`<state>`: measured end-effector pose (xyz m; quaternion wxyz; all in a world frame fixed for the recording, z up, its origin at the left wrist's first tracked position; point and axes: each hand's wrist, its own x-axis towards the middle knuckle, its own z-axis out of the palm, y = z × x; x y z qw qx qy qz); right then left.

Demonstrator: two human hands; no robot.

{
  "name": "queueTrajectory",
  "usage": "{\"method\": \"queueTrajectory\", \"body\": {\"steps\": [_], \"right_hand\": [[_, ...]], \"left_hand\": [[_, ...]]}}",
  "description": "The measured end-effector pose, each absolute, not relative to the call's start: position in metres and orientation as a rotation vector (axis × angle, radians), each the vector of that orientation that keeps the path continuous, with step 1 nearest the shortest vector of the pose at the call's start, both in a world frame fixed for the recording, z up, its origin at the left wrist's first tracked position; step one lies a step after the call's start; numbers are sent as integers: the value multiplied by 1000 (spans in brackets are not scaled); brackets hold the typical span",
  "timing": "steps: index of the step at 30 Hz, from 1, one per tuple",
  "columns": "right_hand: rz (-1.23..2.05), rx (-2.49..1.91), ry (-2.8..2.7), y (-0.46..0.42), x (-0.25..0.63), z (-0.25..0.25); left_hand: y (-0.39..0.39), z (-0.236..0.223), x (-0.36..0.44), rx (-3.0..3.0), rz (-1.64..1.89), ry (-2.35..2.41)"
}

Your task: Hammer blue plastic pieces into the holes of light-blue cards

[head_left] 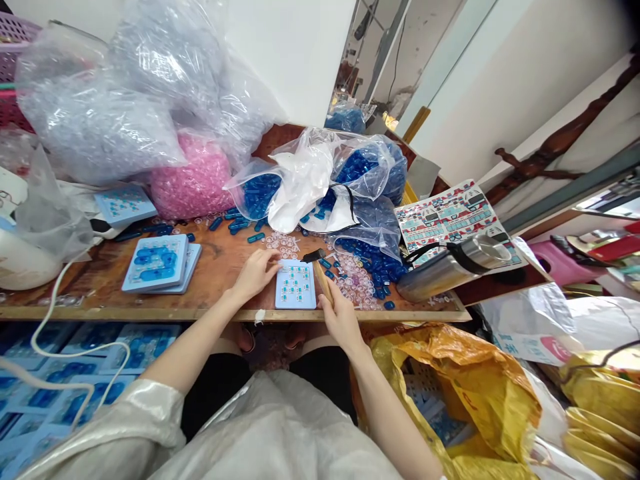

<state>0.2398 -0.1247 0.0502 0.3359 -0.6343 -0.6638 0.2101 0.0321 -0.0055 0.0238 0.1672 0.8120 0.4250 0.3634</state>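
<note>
A small light-blue square board (296, 285) with rows of little teal and clear pieces lies flat near the table's front edge. My right hand (341, 312) grips the wooden handle of a small hammer (323, 280), whose black head is over the board's upper right corner. At the upper left corner is my left hand (260, 272), its thumb and fingertips drawn together; whatever they pinch is too small to make out. Clear round plastic pieces (283, 244) and blue capsule-shaped pieces (376, 260) are scattered just behind and to the right.
Two stacked blue boards (156, 261) lie on the left. Behind stand bags of pink pieces (193, 177), clear pieces (100, 120) and blue pieces (370, 163). A steel flask (440, 270) leans by a printed sheet (450, 217) on the right. Below are a yellow sack (470, 373) and many boards (75, 387).
</note>
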Motion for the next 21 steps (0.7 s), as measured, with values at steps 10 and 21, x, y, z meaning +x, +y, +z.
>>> {"method": "queueTrajectory", "body": {"steps": [10,21], "right_hand": [[423,-1660,-1842,-121,228,65],[442,-1736,-1731,-122,239,61]], "left_hand": [[-2,30,59,2188,855,1070],[13,24,32,2222,1031,1274]]}}
